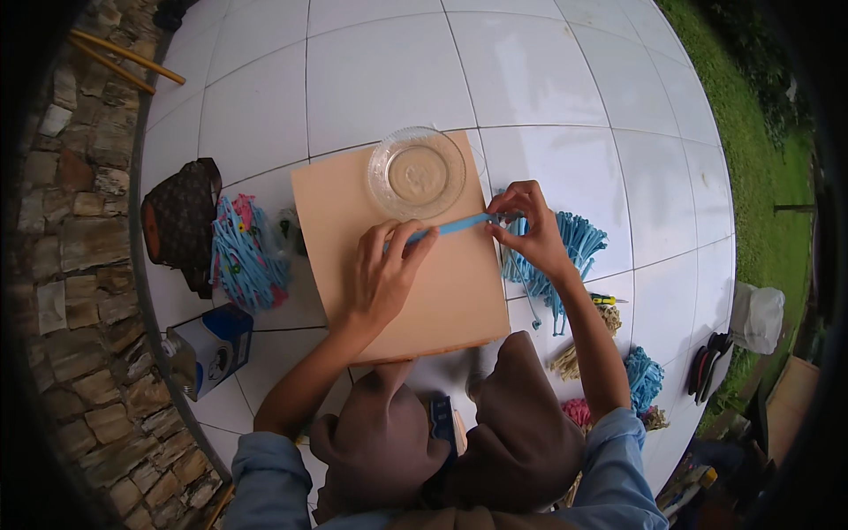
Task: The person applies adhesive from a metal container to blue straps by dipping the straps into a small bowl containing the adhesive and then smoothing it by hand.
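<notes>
A narrow light-blue strip (461,224) stretches between my two hands above the tan board (424,300). The fingers of my left hand (386,272) are closed around its left end. At the other end, my right hand (530,230) pinches the tip between thumb and fingers; the fingers partly hide that tip. Just beyond the strip, a clear glass bowl (378,177) with a pale paste-like substance in it rests on the far part of the board. A pile of blue sticks with knobbed ends (579,246) lies right beside my right hand and wrist.
On the left are a bundle of blue and pink sticks (243,256), a brown bag (177,216) and a blue-and-white can (212,349). To the right lie a yellow-handled tool (605,299), more blue pieces (644,378) and dark sandals (707,367). White tiles (539,71) cover the floor.
</notes>
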Available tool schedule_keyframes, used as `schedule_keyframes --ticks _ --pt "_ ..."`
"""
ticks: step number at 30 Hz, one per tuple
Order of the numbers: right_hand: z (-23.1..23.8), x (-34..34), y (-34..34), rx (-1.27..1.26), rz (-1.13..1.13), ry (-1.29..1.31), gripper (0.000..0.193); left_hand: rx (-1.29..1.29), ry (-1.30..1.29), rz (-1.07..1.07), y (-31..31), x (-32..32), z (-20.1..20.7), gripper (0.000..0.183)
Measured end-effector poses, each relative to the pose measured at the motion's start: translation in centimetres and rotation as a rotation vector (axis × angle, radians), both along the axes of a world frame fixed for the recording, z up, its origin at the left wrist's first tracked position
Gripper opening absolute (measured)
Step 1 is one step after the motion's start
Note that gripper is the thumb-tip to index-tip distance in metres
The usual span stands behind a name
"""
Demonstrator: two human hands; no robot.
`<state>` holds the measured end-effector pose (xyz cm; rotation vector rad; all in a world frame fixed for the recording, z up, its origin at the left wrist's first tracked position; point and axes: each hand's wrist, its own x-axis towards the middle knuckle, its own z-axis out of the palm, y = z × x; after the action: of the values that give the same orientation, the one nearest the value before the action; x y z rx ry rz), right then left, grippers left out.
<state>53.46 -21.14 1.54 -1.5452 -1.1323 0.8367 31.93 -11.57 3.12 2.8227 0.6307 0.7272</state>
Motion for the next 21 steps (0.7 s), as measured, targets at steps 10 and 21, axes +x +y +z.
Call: schedule_keyframes --ticks 10,21 --pt "0.0 -1.2 -0.4 0.001 -0.138 -0.129 0.040 -0.045 0.066 -0.017 -0.5 0.1 -0.7 0.047" --pt "0.1 -1.7 -0.4 0.011 -0.137 -0.188 0.040 -0.071 0.049 -0.018 -0.5 0.1 -1.0 0.054"
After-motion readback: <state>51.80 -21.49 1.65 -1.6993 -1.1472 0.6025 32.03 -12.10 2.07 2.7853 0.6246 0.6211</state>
